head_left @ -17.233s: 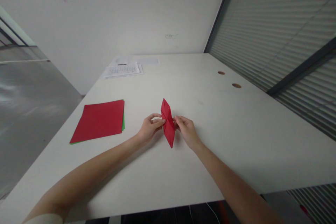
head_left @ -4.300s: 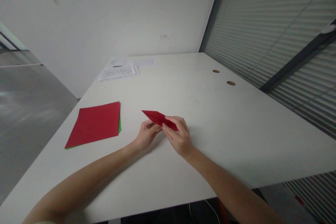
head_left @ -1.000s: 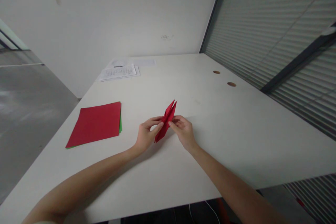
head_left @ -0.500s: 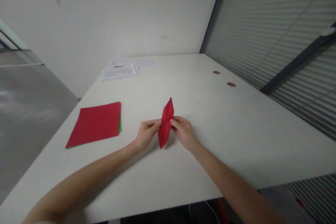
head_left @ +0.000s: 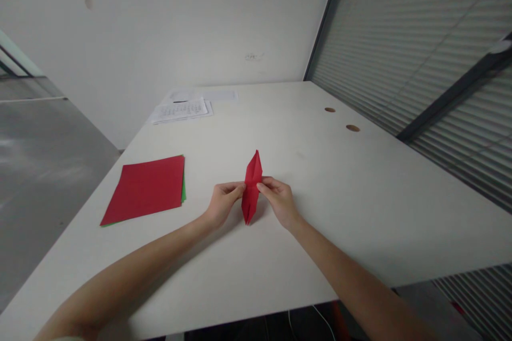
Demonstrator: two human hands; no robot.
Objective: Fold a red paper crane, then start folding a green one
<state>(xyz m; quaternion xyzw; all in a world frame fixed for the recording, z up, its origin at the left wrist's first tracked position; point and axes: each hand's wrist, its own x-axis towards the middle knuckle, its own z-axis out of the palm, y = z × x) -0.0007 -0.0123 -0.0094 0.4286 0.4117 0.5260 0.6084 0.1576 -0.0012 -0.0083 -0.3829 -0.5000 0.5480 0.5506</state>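
A folded piece of red paper [head_left: 252, 192], long and pointed at both ends with a crease down its middle, is held a little above the white table. My left hand [head_left: 224, 201] pinches its left edge near the middle, thumb on top. On the opposite edge, my right hand [head_left: 280, 200] grips it between thumb and fingers. Some fingertips of both hands are hidden behind the paper. To the left lies a stack of red sheets [head_left: 146, 189], with green paper [head_left: 184, 192] showing along its right and lower edges.
Printed white sheets [head_left: 182, 110] lie at the table's far left. Two round holes, a nearer one [head_left: 352, 128] and a farther one [head_left: 330, 110], pierce the white table [head_left: 320, 181] at right. Window blinds [head_left: 420, 37] run along the right side; cables hang below the front edge.
The folded red paper has turned slightly more upright, its far tip shifting left and its near tip slightly right. My right hand has moved slightly left; both hands keep their hold.
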